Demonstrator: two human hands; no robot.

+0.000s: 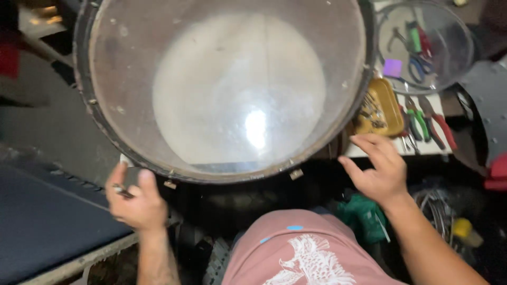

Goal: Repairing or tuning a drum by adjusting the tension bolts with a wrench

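Dim workshop clutter surrounds a large round drum (227, 89) lying head-up, its translucent skin and dark hoop filling the view. Against the drum's near rim, the left hand (134, 200) is clenched on a small metal tool (122, 191), touching the hoop. Right of the drum, the right hand (377, 169) hovers released, fingers spread, just off the rim, near a yellow tray (377, 108) and pliers (428, 121) on the counter (422, 148).
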